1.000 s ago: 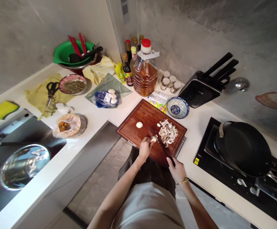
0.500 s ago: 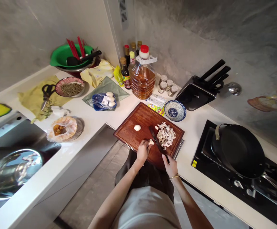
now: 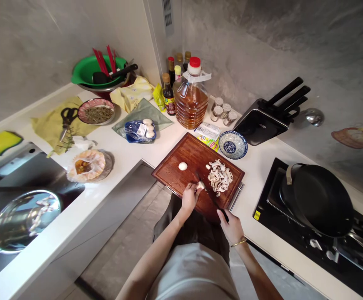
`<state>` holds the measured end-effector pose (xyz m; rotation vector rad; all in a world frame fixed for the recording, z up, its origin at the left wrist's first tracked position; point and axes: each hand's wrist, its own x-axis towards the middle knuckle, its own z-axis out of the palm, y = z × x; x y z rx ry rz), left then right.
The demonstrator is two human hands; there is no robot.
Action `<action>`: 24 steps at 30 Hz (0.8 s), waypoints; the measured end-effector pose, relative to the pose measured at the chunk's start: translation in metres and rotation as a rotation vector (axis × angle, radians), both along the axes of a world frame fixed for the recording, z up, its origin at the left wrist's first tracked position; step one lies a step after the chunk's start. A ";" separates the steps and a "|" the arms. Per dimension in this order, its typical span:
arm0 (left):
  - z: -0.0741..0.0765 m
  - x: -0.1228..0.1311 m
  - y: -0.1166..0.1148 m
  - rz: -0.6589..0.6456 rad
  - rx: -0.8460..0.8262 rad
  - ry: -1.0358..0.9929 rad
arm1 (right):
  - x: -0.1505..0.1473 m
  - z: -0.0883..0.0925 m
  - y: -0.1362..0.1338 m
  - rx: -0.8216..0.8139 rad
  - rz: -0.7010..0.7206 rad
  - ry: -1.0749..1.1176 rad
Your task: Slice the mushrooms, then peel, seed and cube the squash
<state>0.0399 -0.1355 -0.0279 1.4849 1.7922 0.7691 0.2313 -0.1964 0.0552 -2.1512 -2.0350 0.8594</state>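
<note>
My left hand [image 3: 190,198] is closed on a white mushroom [image 3: 201,185], its fingers pinching it against the wooden cutting board [image 3: 171,160]. In my right hand [image 3: 232,228] is the handle of a dark kitchen knife [image 3: 211,195]; the blade slants up and left beside the held mushroom. Right of the blade lies a pile of sliced mushrooms [image 3: 220,177]. One whole mushroom [image 3: 183,166] sits alone on the board's left half. A blue tray [image 3: 136,132] wrapped in plastic, with several white mushrooms, is on the counter beyond the board.
A patterned bowl [image 3: 233,145] and a knife block [image 3: 262,123] stand behind the board. A large oil jug [image 3: 191,102] is at the corner. To the right, a black pan [image 3: 321,200] rests on the stove. At left, a metal basin [image 3: 11,227] sits in the sink.
My right hand has drawn the knife back toward me and to the right. My left hand still pinches the mushroom in about the same place. The whole view has shifted slightly.
</note>
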 end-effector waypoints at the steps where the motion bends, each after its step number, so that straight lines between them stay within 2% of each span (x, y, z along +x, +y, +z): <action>1: 0.000 0.000 0.000 0.002 -0.005 0.001 | 0.000 0.000 -0.002 0.004 0.006 -0.004; 4: 0.001 0.001 0.000 -0.003 -0.010 0.019 | -0.002 -0.003 -0.004 0.010 0.020 -0.030; 7: 0.002 0.001 -0.001 -0.021 -0.001 0.040 | -0.010 -0.017 0.001 -0.004 0.011 -0.055; 10: 0.001 0.001 -0.001 -0.029 0.010 0.043 | -0.017 -0.034 0.010 0.019 -0.043 0.036; 13: -0.002 0.002 -0.002 -0.016 0.007 0.042 | -0.016 -0.039 0.014 0.051 -0.120 0.157; 17: -0.003 0.002 -0.002 -0.014 0.008 0.017 | -0.007 -0.026 0.007 0.044 -0.138 0.140; 21: -0.001 0.001 -0.003 -0.025 0.006 0.005 | -0.004 -0.009 -0.001 0.005 -0.087 0.127; 24: -0.002 0.000 -0.004 -0.022 -0.011 0.002 | -0.005 -0.004 -0.006 0.006 -0.048 0.122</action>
